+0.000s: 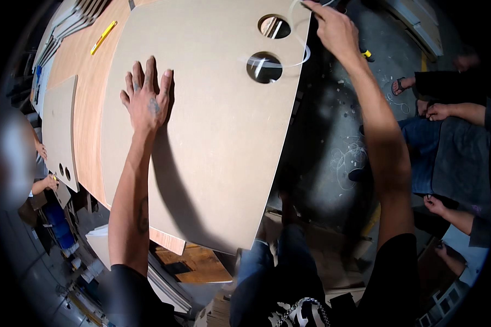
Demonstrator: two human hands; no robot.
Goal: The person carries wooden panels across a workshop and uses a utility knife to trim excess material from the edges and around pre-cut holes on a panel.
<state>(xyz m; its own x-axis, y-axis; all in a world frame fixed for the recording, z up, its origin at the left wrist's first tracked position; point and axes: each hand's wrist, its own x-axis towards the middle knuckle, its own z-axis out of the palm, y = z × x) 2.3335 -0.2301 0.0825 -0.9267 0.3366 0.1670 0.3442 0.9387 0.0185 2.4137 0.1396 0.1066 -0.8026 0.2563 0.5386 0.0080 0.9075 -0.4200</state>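
A large beige board (213, 141) with two round holes in its upper right part lies in front of me. Flat on its left half rests my left hand (147, 101), fingers spread. My right hand (337, 32) is closed at the board's far right edge, fingertips close to that edge. What its fingers grip is too small to make out. A thin, clear-white strip (307, 53) curls from near those fingertips across the edge and over the holes.
A yellow utility knife (103, 37) lies on the wooden tabletop (88, 117) to the left. Beyond, another person's hand (51, 182) is near a smaller board (60, 128) with two holes. People sit at right, near jeans-clad legs (420, 147). Strip scraps (350, 158) litter the floor.
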